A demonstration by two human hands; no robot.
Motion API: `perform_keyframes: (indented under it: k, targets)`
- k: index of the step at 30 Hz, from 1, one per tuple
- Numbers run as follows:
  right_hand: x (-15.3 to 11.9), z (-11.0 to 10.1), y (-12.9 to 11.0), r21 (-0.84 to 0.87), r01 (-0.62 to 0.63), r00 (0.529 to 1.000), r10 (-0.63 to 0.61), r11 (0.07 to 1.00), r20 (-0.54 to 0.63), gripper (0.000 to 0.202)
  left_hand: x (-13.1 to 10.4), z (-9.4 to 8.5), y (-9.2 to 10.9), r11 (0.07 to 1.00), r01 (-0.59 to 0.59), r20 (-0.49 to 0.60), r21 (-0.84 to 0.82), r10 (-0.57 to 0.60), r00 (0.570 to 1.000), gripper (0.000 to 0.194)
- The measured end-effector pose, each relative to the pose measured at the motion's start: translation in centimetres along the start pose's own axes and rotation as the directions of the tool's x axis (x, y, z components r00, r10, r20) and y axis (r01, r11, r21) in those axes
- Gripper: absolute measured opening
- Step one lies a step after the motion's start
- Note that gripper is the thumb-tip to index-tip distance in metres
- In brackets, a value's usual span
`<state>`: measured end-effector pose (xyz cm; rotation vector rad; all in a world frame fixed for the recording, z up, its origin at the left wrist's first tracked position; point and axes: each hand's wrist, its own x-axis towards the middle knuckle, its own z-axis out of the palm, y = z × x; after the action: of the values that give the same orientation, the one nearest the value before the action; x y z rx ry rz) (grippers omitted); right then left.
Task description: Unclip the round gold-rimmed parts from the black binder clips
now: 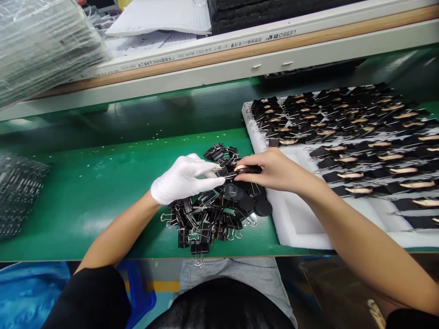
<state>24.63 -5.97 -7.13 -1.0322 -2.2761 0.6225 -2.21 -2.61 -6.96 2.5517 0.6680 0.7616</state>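
My left hand (187, 179), in a white glove, pinches the wire handles of a binder clip just above the pile. My bare right hand (274, 169) grips a small black piece with a tan curved edge (244, 168), its fingers partly covering it. The two hands almost meet, and the clip is at the black piece's left end; whether it bites on it I cannot tell. Below them lies a heap of black binder clips (205, 228) with silver wire handles. Several round black discs (263, 207) and a clear disc (231, 190) lie at the heap's right side.
To the right, a white foam tray (291, 228) holds rows of clipped black pieces with tan edges. Clear plastic trays stand at the left (20, 192) and upper left (44, 50). A raised ledge (206, 68) runs behind the green bench (85, 192).
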Motion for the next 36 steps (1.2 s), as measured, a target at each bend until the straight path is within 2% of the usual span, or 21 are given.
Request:
perform_keyframes:
  k: [4, 8, 10, 12, 14, 16, 18, 19, 21, 24, 26, 28, 29, 31, 33, 36]
  targets:
    - [-0.1, 0.3, 0.3, -0.019, 0.051, 0.999, -0.051, 0.998, 0.013, 0.025, -0.1, 0.2, 0.0, 0.999, -0.03, -0.005, 0.034, 0.03, 1.0, 0.032]
    - [-0.2, 0.5, 0.6, -0.064, 0.098, 0.995, -0.1, 0.993, -0.025, 0.026, 0.0, -0.3, 0.4, 0.995, -0.024, 0.008, 0.093, 0.023, 1.0, 0.03]
    - [-0.2, 0.5, 0.6, -0.099, 0.119, 0.989, -0.127, 0.988, -0.076, 0.024, 0.2, -0.7, 0.9, 0.996, 0.047, 0.031, 0.076, -0.049, 0.998, 0.036]
    - [-0.2, 0.6, 0.5, -0.157, 0.144, 0.974, -0.168, 0.977, -0.153, 0.024, 0.3, -1.0, 1.5, 0.982, 0.183, 0.083, -0.044, -0.179, 0.98, 0.045]
    - [-0.1, 0.9, 0.4, -0.242, 0.162, 0.951, -0.217, 0.957, -0.22, 0.025, 0.4, -0.9, 2.0, 0.899, 0.36, 0.178, -0.25, -0.322, 0.93, 0.048]
    - [-0.2, 1.3, 0.2, -0.327, 0.181, 0.93, -0.269, 0.928, -0.249, 0.025, 0.5, -0.6, 2.4, 0.76, 0.496, 0.296, -0.42, -0.402, 0.867, 0.061]
    - [-0.3, 1.8, 0.0, -0.385, 0.182, 0.923, -0.293, 0.905, -0.251, 0.023, 0.6, -0.3, 2.6, 0.662, 0.552, 0.366, -0.507, -0.414, 0.833, 0.065]
    - [-0.3, 2.0, -0.2, -0.406, 0.169, 0.923, -0.289, 0.898, -0.256, 0.022, 0.6, -0.2, 2.7, 0.641, 0.556, 0.374, -0.529, -0.412, 0.831, 0.063]
    - [-0.4, 2.3, -0.4, -0.44, 0.107, 0.926, -0.251, 0.892, -0.284, 0.022, 0.7, -0.3, 2.7, 0.65, 0.532, 0.341, -0.543, -0.409, 0.847, 0.056]
    - [-0.2, 2.1, -0.5, -0.466, 0.028, 0.918, -0.208, 0.884, -0.338, 0.029, 0.7, -1.1, 2.6, 0.751, 0.481, 0.262, -0.452, -0.404, 0.877, 0.047]
    - [-0.1, 1.6, -0.5, -0.404, 0.03, 0.924, -0.18, 0.914, -0.339, 0.047, 0.7, -1.8, 2.3, 0.819, 0.448, 0.226, -0.358, -0.39, 0.893, 0.043]
    - [0.0, 1.1, -0.6, -0.216, 0.023, 0.944, -0.092, 0.976, -0.315, 0.072, 0.6, -2.3, 1.9, 0.864, 0.423, 0.199, -0.274, -0.38, 0.903, 0.042]
    - [0.1, 0.9, -0.6, -0.09, 0.0, 0.955, -0.027, 0.996, -0.296, 0.076, 0.5, -2.5, 1.7, 0.878, 0.414, 0.188, -0.24, -0.376, 0.907, 0.042]
    - [0.2, 0.7, -0.8, 0.13, -0.093, 0.967, 0.121, 0.987, -0.223, 0.063, 0.4, -2.7, 1.5, 0.902, 0.391, 0.168, -0.184, -0.363, 0.917, 0.042]
    - [0.4, 0.9, -1.0, 0.253, -0.202, 0.962, 0.241, 0.946, -0.132, 0.042, 0.3, -2.6, 1.5, 0.928, 0.351, 0.167, -0.129, -0.328, 0.93, 0.041]
    - [0.5, 1.3, -1.1, 0.352, -0.273, 0.95, 0.308, 0.895, -0.048, 0.032, 0.2, -2.5, 1.5, 0.962, 0.27, 0.188, -0.042, -0.258, 0.948, 0.043]
